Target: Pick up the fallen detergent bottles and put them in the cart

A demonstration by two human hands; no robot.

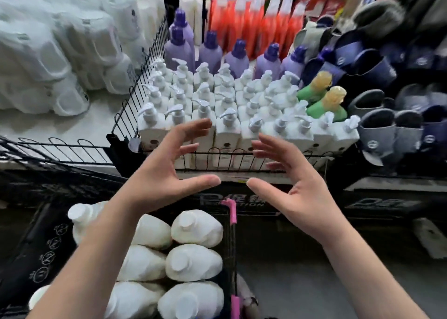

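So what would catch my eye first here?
Two bare hands, the left hand and the right hand, are spread open and empty in the middle of the view. Below them a cart is packed with white detergent bottles. Beyond them stand rows of white pump bottles.
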